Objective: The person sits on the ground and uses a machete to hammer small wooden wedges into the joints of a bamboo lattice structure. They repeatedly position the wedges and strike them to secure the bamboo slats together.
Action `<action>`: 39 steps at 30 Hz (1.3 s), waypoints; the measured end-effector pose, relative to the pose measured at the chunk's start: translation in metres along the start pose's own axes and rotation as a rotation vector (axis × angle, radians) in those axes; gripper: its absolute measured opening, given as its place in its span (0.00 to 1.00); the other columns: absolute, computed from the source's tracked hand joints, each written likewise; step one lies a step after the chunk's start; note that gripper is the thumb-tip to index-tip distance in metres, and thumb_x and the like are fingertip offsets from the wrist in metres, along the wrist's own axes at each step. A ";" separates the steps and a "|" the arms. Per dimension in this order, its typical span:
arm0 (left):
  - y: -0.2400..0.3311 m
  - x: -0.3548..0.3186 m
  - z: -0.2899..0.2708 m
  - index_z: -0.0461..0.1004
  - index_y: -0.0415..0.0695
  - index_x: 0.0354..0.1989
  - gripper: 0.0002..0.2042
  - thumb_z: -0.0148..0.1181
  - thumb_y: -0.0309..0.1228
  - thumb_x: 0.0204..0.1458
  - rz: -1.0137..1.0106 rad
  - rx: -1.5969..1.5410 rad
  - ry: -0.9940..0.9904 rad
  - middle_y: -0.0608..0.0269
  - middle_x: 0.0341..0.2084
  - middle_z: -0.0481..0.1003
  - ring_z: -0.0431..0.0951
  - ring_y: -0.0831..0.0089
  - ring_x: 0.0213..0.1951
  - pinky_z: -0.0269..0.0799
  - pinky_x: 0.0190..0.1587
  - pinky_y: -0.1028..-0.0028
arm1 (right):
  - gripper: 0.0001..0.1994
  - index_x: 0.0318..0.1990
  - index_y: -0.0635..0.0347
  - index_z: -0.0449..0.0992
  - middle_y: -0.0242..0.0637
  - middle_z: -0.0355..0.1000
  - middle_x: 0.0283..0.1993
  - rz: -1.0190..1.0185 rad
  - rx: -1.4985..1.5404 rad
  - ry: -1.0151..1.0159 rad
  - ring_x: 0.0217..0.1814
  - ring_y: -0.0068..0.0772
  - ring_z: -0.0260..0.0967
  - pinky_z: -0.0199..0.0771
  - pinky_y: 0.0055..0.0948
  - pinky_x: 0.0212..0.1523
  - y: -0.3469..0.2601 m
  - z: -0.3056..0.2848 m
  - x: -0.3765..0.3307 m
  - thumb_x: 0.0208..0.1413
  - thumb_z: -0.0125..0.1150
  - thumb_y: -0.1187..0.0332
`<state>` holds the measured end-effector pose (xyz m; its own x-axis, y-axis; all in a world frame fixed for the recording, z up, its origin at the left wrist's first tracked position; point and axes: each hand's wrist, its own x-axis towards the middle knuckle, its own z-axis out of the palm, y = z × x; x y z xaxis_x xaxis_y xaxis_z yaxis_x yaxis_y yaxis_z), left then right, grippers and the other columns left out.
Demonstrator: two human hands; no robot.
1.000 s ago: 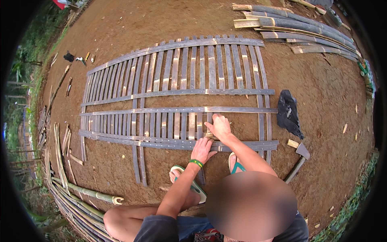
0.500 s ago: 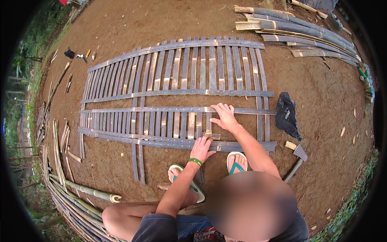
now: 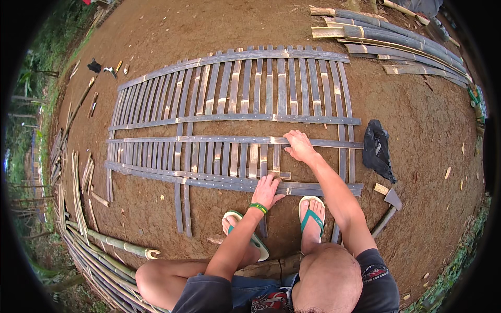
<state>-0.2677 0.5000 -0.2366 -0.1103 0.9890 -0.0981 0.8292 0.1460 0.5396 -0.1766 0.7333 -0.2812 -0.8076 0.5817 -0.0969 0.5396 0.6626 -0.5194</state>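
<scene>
Your left hand [image 3: 267, 190] presses flat, fingers spread, on the lowest crossbar [image 3: 219, 183] of the bamboo slat panel [image 3: 235, 120], centre frame on the dirt. Your right hand [image 3: 300, 147] rests open on the middle crossbar [image 3: 209, 139]; it seems to hold nothing. Risk: a loose slat slides off line under uneven pressure, or splinters. The hatchet [image 3: 389, 204] lies lower right by your foot.

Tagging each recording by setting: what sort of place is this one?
Probably an outdoor yard used for bamboo work. Bare brown earth ground, a flat lattice panel of split bamboo slats laid on it, a pile of long bamboo poles beside it, green plants along the edges.
</scene>
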 end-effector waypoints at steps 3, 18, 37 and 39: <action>-0.002 0.000 0.000 0.73 0.42 0.53 0.29 0.75 0.39 0.43 -0.002 0.034 -0.020 0.55 0.54 0.68 0.69 0.52 0.53 0.67 0.58 0.57 | 0.22 0.54 0.58 0.75 0.43 0.71 0.55 -0.087 0.015 -0.131 0.63 0.50 0.65 0.67 0.51 0.63 0.010 -0.013 0.010 0.50 0.71 0.71; -0.002 0.000 0.008 0.72 0.42 0.55 0.29 0.75 0.38 0.43 0.003 0.000 -0.002 0.55 0.56 0.68 0.69 0.52 0.55 0.67 0.59 0.57 | 0.35 0.67 0.55 0.63 0.49 0.69 0.66 0.009 0.093 -0.092 0.73 0.57 0.59 0.57 0.50 0.74 0.034 -0.045 -0.034 0.51 0.70 0.77; -0.001 0.002 0.003 0.72 0.43 0.55 0.31 0.77 0.33 0.40 -0.010 0.002 -0.006 0.52 0.62 0.65 0.69 0.49 0.57 0.67 0.61 0.56 | 0.36 0.65 0.58 0.68 0.44 0.68 0.60 -0.066 0.082 -0.114 0.67 0.52 0.62 0.63 0.49 0.68 -0.020 -0.027 -0.003 0.48 0.76 0.62; -0.004 0.002 0.003 0.72 0.43 0.55 0.31 0.77 0.32 0.40 -0.010 0.021 -0.025 0.52 0.63 0.64 0.68 0.50 0.58 0.67 0.61 0.56 | 0.35 0.65 0.57 0.69 0.44 0.68 0.60 -0.050 0.127 -0.137 0.67 0.50 0.62 0.63 0.48 0.67 -0.016 -0.027 0.002 0.48 0.77 0.63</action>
<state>-0.2697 0.5009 -0.2415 -0.1050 0.9867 -0.1243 0.8393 0.1549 0.5212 -0.1803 0.7359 -0.2502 -0.8620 0.4744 -0.1783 0.4706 0.6188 -0.6290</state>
